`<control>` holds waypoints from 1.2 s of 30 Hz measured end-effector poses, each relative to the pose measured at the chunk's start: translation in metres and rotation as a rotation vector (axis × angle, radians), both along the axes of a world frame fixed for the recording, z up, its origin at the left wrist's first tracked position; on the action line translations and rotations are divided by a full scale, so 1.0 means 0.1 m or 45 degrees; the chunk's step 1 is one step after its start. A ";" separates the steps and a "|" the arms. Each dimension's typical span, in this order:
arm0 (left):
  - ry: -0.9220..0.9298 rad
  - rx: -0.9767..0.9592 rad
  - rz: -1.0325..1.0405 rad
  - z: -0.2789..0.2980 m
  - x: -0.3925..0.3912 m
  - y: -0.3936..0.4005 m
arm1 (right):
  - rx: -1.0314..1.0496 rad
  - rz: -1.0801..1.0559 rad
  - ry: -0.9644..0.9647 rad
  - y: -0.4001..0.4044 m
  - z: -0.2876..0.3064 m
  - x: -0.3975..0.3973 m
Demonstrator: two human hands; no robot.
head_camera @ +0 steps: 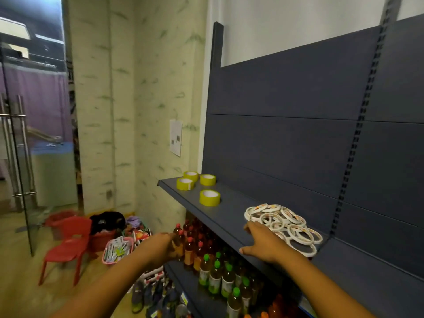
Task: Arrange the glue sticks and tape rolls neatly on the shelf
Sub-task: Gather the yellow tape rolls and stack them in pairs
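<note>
Several yellow tape rolls [209, 198] lie flat at the left end of the dark grey shelf [229, 216]. A loose heap of thin white tape rolls [284, 222] sits further right on the same shelf. My right hand [263, 243] lies on the shelf, fingers spread, touching the near edge of the white heap. My left hand [165, 246] hovers below the shelf edge in front of the bottles, blurred, holding nothing that I can see. No glue sticks are visible on the shelf.
Bottles with red caps [190, 246] and green caps [215, 274] fill the lower shelf. A pink basket of small items [118, 250], a red chair [68, 246] and a red bin [101, 239] stand on the floor at left. A glass door [20, 157] is at far left.
</note>
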State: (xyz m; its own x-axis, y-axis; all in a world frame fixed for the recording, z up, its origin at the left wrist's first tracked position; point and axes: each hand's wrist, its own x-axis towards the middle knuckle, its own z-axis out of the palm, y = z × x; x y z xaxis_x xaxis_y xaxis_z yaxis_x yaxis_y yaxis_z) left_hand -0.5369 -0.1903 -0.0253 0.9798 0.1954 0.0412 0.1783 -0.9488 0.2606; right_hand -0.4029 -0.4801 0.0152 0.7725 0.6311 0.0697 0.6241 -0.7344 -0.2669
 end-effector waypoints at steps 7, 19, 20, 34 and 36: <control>-0.090 -0.006 0.032 -0.11 0.60 0.86 | 0.016 0.115 -0.025 1.11 -0.16 0.77; -0.156 -0.012 0.046 0.04 1.93 2.12 | 0.018 0.027 -0.094 2.41 -0.31 2.25; -0.152 -0.022 0.029 0.02 2.02 2.17 | -0.013 0.013 -0.088 2.48 -0.35 2.30; -0.193 -0.037 -0.264 0.02 3.37 2.86 | -0.204 -0.277 -0.129 2.81 -0.44 2.79; -0.197 -0.001 -0.311 0.05 3.60 2.91 | -0.199 -0.356 -0.144 2.83 -0.35 2.84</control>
